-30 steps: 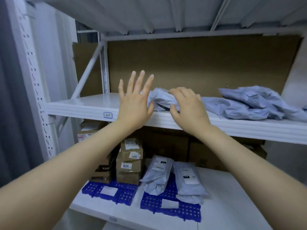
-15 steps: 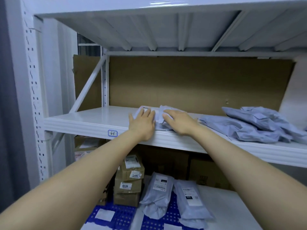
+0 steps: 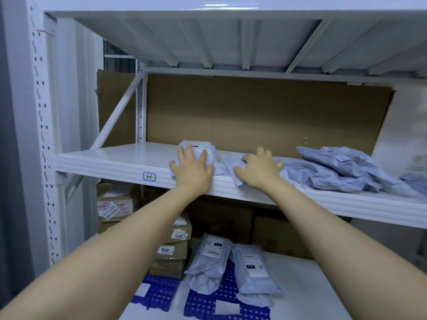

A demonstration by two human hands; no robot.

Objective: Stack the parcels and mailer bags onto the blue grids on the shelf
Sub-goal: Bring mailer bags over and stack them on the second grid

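On the middle shelf [image 3: 111,162] my left hand [image 3: 193,169] wraps its spread fingers over a small bulging grey mailer bag [image 3: 199,147] with a label on top. Just right of it, my right hand [image 3: 260,169] grips a flatter grey mailer bag [image 3: 230,161] with curled fingers, at the shelf's front edge. A pile of several crumpled grey mailer bags [image 3: 335,167] lies further right. Below, two mailer bags [image 3: 211,257] lie side by side on the right blue grid [image 3: 205,304]. Small cardboard parcels [image 3: 172,250] are stacked on the left blue grid [image 3: 159,294].
A brown cardboard sheet [image 3: 254,112] backs the middle shelf. A white diagonal brace [image 3: 117,112] and a perforated upright [image 3: 40,135] stand at the left. More cardboard boxes [image 3: 115,204] sit at the lower shelf's back and left. The shelf above hangs low overhead.
My hands were together on one bunch of bags; now they are apart, each on its own bag. The small bag stands further left under my left hand.
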